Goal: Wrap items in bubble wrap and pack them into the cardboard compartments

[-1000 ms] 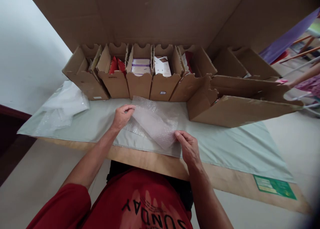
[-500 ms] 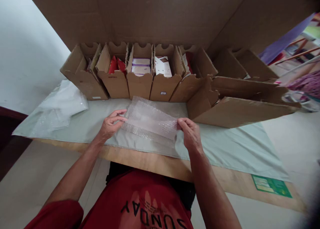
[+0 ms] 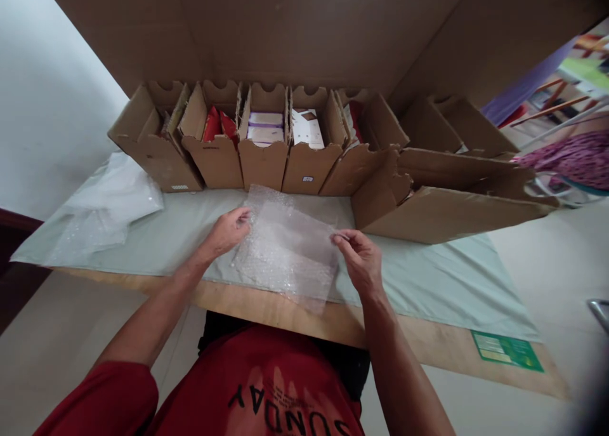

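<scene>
A clear sheet of bubble wrap [image 3: 290, 245] lies spread in front of me, its near corner hanging over the wooden table edge. My left hand [image 3: 231, 228] is closed at the sheet's left side, fingertips pinching its edge. On the opposite side, my right hand [image 3: 358, 253] pinches the right edge between thumb and fingers. Whether the piece is a single sheet or a bag, I cannot tell.
Several cardboard bins [image 3: 264, 166] stand along the back, some holding red packets [image 3: 219, 125] and white boxes [image 3: 307, 130]. A larger cardboard box [image 3: 457, 214] stands at right. More bubble wrap [image 3: 109, 201] lies at left on the pale green cloth [image 3: 428, 277].
The bubble wrap's near part has dropped toward me and now spreads past the table edge. My left hand has moved slightly right and closed on its edge; my right hand still pinches it.
</scene>
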The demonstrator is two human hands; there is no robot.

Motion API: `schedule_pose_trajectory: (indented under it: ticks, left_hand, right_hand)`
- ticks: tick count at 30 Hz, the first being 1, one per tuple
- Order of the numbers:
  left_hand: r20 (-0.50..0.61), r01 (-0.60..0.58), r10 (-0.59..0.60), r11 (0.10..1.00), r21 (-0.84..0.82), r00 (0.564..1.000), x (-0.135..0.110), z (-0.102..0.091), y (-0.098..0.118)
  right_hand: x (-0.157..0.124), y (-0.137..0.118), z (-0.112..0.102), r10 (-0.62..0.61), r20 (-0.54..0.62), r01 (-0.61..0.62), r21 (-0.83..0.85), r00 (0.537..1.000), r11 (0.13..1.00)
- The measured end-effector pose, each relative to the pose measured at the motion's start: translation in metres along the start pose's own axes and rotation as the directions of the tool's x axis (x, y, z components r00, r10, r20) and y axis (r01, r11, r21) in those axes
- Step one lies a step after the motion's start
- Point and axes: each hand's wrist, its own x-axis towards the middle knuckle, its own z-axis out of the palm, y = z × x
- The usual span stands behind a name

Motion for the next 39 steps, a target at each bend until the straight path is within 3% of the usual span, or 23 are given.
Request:
schedule_pose_trajectory:
  ticks: [4, 7, 10, 15, 19, 23, 26, 28, 33, 36, 39]
  left_hand:
    - [0.007, 0.052, -0.052, 0.999, -0.009, 0.999, 0.012, 0.013, 0.009]
    - [0.076, 0.072, -0.067, 0.995, -0.063, 0.995, 0.010, 0.014, 0.012]
    - [0.144, 0.077, -0.064, 0.993, -0.085, 0.988, 0.009, 0.011, 0.014]
    - [0.045, 0.076, -0.076, 0.997, 0.012, 0.996, 0.035, 0.005, 0.020]
    - [-0.034, 0.078, -0.073, 0.985, 0.157, 0.997, 0.063, 0.018, 0.021]
    - [-0.097, 0.098, -0.073, 0.956, 0.276, 0.993, 0.065, 0.031, 0.015]
    - [-0.164, 0.095, -0.036, 0.923, 0.373, 0.986, 0.056, 0.027, 0.007]
    - [-0.208, 0.119, -0.028, 0.890, 0.440, 0.978, 0.053, 0.020, 0.001]
    - [-0.175, 0.196, -0.135, 0.892, 0.408, 0.975, 0.062, 0.015, -0.002]
    - [-0.114, 0.169, -0.137, 0.922, 0.347, 0.984, 0.064, 0.015, -0.001]
    - [-0.101, 0.153, -0.128, 0.941, 0.302, 0.987, 0.049, 0.003, -0.009]
  right_hand:
    - [-0.007, -0.017, -0.002, -0.133, -0.031, 0.133, -0.014, 0.991, 0.991]
    - [-0.004, -0.021, -0.001, -0.114, -0.077, 0.123, 0.125, 0.990, 0.985]
    - [0.007, -0.015, 0.003, -0.076, -0.115, 0.093, 0.160, 0.990, 0.983]
    - [0.041, 0.008, 0.015, -0.031, -0.105, 0.025, -0.056, 0.994, 0.998]
    - [0.060, 0.023, 0.021, -0.004, -0.106, -0.016, -0.188, 0.994, 0.982]
    - [0.051, 0.027, 0.007, 0.032, -0.082, -0.065, -0.437, 0.996, 0.897]
    - [0.035, 0.025, -0.011, 0.111, -0.043, -0.114, -0.627, 0.993, 0.771]
    - [0.030, 0.024, -0.018, 0.170, -0.033, -0.150, -0.656, 0.985, 0.740]
    - [0.033, 0.023, -0.003, 0.175, 0.000, -0.144, -0.565, 0.985, 0.812]
    - [0.030, 0.025, 0.011, 0.111, 0.029, -0.090, -0.398, 0.993, 0.913]
    - [0.022, 0.026, 0.019, 0.037, 0.076, -0.022, -0.189, 0.996, 0.982]
